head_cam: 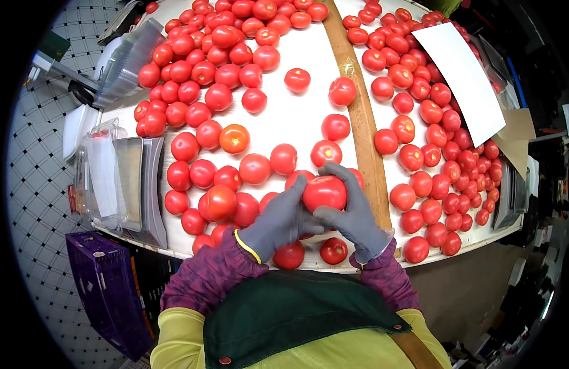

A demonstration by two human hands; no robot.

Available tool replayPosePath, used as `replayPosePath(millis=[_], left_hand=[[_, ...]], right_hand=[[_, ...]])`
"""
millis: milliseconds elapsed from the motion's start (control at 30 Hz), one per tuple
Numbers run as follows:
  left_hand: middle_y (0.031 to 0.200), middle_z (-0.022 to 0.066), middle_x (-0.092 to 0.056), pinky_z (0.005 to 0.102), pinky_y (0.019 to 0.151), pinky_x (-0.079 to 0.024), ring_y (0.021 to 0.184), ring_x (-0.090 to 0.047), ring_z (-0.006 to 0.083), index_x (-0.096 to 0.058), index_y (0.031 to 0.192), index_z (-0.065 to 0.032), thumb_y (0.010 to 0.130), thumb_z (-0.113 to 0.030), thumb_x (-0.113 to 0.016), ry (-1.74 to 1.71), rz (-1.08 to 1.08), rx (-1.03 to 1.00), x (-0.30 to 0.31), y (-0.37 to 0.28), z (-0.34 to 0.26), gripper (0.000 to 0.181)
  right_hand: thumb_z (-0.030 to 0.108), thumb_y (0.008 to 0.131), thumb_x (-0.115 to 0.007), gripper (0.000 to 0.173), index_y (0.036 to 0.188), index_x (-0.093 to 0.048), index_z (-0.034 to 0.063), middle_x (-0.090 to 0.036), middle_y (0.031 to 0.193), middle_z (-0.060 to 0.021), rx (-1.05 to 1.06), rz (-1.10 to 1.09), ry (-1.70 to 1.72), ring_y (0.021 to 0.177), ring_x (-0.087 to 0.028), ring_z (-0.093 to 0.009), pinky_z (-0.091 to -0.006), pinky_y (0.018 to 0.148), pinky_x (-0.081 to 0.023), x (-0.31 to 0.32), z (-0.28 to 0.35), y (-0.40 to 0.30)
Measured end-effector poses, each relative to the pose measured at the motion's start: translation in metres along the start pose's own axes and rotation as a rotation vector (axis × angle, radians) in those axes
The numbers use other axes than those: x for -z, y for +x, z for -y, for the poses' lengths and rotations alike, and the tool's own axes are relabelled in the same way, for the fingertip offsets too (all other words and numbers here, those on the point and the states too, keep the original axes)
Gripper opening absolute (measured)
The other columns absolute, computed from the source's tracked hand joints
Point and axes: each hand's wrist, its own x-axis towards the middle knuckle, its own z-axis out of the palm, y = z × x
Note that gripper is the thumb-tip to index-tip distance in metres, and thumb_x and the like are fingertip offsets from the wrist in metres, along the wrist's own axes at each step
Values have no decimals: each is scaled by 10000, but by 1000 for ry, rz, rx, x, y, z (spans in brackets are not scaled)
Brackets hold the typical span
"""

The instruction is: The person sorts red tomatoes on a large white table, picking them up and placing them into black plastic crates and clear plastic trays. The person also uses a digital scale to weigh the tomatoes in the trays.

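Note:
Both my hands wear grey gloves and meet around one large red tomato above the near part of the white table. My right hand curls its fingers over the tomato's far and right sides, with the thumb across its near side. My left hand is at the tomato's left, thumb up beside it and fingers beneath; whether it bears the tomato is partly hidden. Loose red tomatoes lie around my hands, two of them close to the near edge. An orange-red tomato lies farther left.
A wooden divider strip splits the table; more tomatoes lie right of it, partly under a white sheet. Stacked clear plastic containers and trays line the left edge. A purple crate stands below, left.

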Motion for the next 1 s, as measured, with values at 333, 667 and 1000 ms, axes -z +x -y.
replayPosePath(millis=[333, 667, 1000], left_hand=[[825, 140, -657, 287, 552, -517, 637, -643, 203, -562, 1089, -1, 992, -403, -394, 627, -14, -25, 12, -15, -13, 446], [1032, 231, -599, 468, 829, -453, 984, -560, 398, -543, 1169, -12, 824, -211, -555, 1870, -616, -1057, 165, 57, -212, 398], [1353, 200, -476, 414, 1028, -377, 1226, -470, 345, -375, 1375, 11, 812, -248, -617, 2306, -739, -1125, 184, 149, -233, 666]], right_hand=[[184, 850, -578, 359, 1164, -546, 13, -557, 1157, -126, -56, -54, 287, 1080, -550, -226, -349, 934, -458, -2, -10, -6], [226, 856, -532, 311, 1075, -545, 6, -556, 1090, -139, 79, -760, 730, 1005, -598, -273, -436, 717, -579, 32, -42, -132], [57, 675, -796, 432, 1051, -583, 42, -606, 1067, -98, 97, -1591, 387, 1003, -591, -235, -346, 875, -508, -185, -154, -312]])
